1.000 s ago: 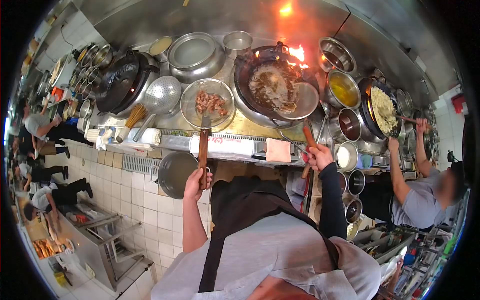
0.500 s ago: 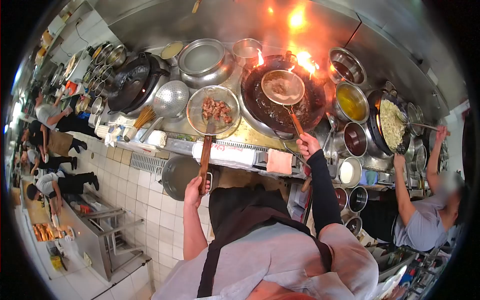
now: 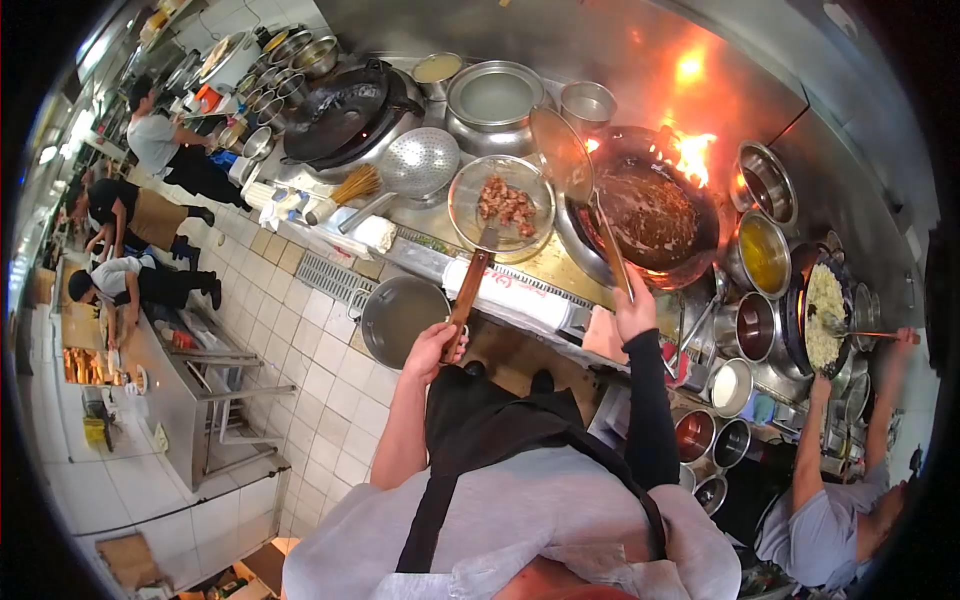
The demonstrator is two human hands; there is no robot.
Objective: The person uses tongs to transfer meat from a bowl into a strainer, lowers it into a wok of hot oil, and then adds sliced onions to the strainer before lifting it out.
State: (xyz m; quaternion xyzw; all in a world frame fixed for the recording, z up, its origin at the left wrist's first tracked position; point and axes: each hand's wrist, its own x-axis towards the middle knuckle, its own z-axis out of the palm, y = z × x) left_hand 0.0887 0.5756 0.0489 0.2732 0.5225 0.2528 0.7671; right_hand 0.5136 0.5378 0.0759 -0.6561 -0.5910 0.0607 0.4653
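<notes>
Wrapped round a wooden handle, my left hand [image 3: 437,350] holds a wire strainer [image 3: 466,215] level over the counter. Browned pieces of meat [image 3: 507,205] lie in its mesh. My right hand [image 3: 632,307] grips the wooden handle of a second strainer [image 3: 563,152], which is tilted up at the left rim of a large wok [image 3: 690,262]. Dark, bubbling liquid [image 3: 640,215] fills the wok's bottom, and flames [image 3: 692,155] rise at its far edge.
A perforated ladle [image 3: 420,162], a bamboo brush [image 3: 355,185] and a lidded pot [image 3: 495,97] stand left. Metal bowls [image 3: 762,252] line the right. There a co-worker [image 3: 825,500] stirs pale food [image 3: 824,315] in another wok. An empty-looking pot [image 3: 405,322] sits below the counter edge.
The right strainer has moved left from over the wok and tipped up at its rim. The whole view has shifted and turned. The left strainer still holds the meat.
</notes>
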